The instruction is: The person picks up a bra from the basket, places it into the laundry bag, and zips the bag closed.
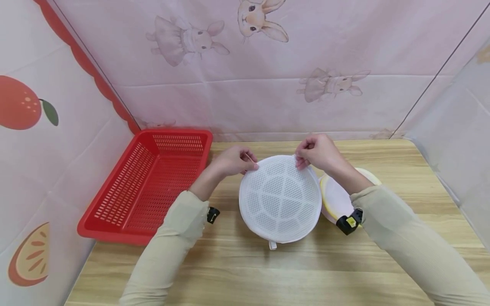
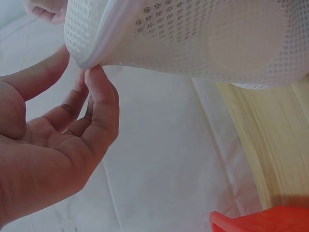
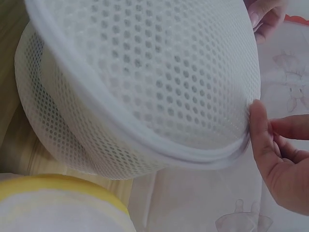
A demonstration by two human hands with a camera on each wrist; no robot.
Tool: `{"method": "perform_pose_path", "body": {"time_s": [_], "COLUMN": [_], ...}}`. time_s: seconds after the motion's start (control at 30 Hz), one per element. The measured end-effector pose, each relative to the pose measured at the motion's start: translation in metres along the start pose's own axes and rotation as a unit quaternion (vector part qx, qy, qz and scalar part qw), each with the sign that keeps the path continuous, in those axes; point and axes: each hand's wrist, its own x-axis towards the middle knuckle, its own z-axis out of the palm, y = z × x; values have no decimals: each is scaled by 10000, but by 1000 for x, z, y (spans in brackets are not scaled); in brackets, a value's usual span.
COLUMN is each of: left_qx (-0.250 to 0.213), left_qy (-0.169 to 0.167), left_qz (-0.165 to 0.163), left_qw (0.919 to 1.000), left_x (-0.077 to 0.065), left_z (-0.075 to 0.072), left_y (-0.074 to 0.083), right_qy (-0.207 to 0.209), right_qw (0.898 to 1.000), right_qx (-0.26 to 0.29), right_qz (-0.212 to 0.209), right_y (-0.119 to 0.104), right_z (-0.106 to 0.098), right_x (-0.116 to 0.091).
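Note:
A round white mesh laundry bag (image 1: 281,199) stands over the wooden table, its netted top facing up and a small white tab (image 1: 272,245) at its near edge. At the far left of its rim, my left hand (image 1: 237,160) pinches the edge between thumb and fingers. My right hand (image 1: 317,151) pinches the same rim at the far right. The left wrist view shows the bag's white piping (image 2: 108,36) at the left fingertips. Seen from the right wrist, the mesh side wall (image 3: 91,130) hangs below the rim, slightly creased.
To the left stands a red plastic basket (image 1: 115,237) with slotted walls. A pale round item with yellow edging (image 1: 337,197) lies right of the bag, partly under my right forearm. The wooden table (image 1: 245,276) meets a rabbit-print backdrop (image 1: 249,102) behind.

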Motion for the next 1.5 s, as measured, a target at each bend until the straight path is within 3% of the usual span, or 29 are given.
{"method": "perform_pose_path", "body": {"time_s": [0.23,0.7,1.13,1.5], "left_qx": [302,459,799,567], "left_qy": [141,212,382,540], "left_qz": [-76,-171,-19,-41], "left_qw": [9994,9986,9961,9969], "left_x": [2,1,2,2], "left_z": [2,3,6,8], "left_y": [3,6,5,2], "right_qy": [-4,-82,-92,33], "right_qw": [10000,9997,9999,9996], "right_qx": [60,215,88,-277], "right_qz": [55,-16,-32,-37], "right_y": [-2,-3,-3,-3], "right_z": [2,4,3,4], "right_x": [2,4,4,3]}}
